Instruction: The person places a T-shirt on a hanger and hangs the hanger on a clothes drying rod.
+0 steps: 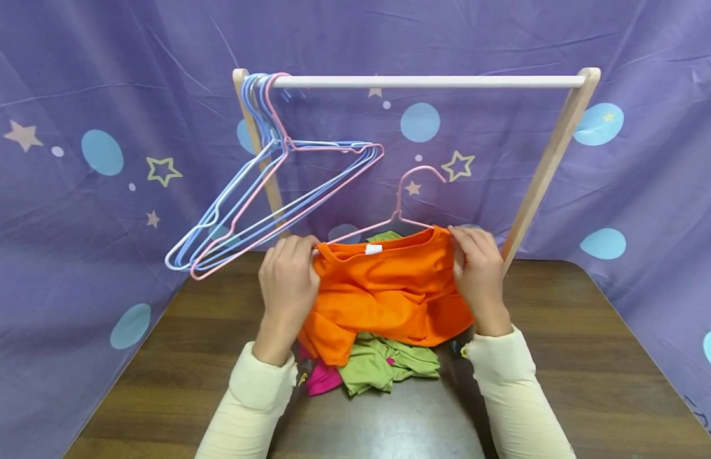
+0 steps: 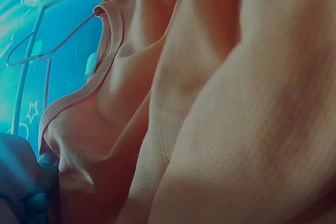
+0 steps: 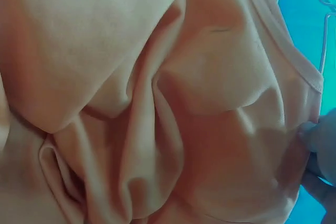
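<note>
An orange shirt (image 1: 384,287) hangs between my hands in the head view, a white tag (image 1: 374,249) at its neckline. My left hand (image 1: 288,274) pinches the shirt at the left shoulder. On the other side, my right hand (image 1: 478,264) pinches the right shoulder. A pink hanger (image 1: 399,197) rises at the neckline, hook up and curving right; its lower part is hidden by the cloth. Pale-tinted folds of the shirt (image 2: 121,103) fill much of the left wrist view, and my right hand (image 3: 323,148) shows at the edge of the right wrist view.
Several blue, white and pink hangers (image 1: 258,191) hang at the left end of the white rail (image 1: 430,81) on a wooden-legged rack (image 1: 547,166). Green clothing (image 1: 384,363) and a magenta piece (image 1: 323,378) lie on the brown table (image 1: 585,357) below the shirt.
</note>
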Tool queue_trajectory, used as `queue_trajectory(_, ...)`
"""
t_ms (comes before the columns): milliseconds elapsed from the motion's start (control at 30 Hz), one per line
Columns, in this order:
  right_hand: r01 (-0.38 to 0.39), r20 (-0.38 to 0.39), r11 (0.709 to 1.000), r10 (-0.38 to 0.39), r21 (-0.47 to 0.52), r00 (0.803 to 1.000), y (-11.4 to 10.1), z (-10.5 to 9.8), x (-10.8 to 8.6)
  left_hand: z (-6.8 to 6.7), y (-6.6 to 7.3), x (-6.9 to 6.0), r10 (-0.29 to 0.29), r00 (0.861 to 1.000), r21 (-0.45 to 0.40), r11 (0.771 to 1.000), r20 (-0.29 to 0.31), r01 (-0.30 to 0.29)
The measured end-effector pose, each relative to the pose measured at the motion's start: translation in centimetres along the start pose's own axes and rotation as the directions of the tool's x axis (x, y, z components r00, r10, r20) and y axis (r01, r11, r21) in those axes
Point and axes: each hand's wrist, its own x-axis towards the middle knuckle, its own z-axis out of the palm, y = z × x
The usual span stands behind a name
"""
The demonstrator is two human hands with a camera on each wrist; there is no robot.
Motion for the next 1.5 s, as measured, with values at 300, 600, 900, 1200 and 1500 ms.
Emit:
queue_trajectory(300,-0.041,-0.112,0.998,0.037,-0.038,0.993,1.1,-0.1,-0.6,-0.2,-0.1,0.1,-0.036,0.999,-0.007,0.999,-0.013,0.036)
queue_trajectory(600,-0.073,0.013,0.997,0.074,-0.037,0.997,1.9,-0.9,-0.5,-0.3,-0.2,0.2,-0.023,0.998,-0.015,1.0,0.057,0.024)
queue_trajectory(900,-0.024,0.23,1.0,0.026,-0.013,0.973,0.7,-0.8,-0.2,-0.3,0.2,0.1,0.012,0.996,-0.021,1.0,0.086,-0.01)
queue_trajectory(1200,-0.039,0.087,0.986,0.054,-0.16,0.995,-0.2,-0.7,-0.2,-1.2,0.1,0.5,0.05,0.983,-0.135,0.99,0.179,-0.025)
queue_trajectory(1500,-0.157,0.007,0.964,0.162,-0.214,0.987,0.0,-1.3,0.0,-3.8,-1.0,1.2,-0.079,0.978,-0.128,0.986,0.195,0.105)
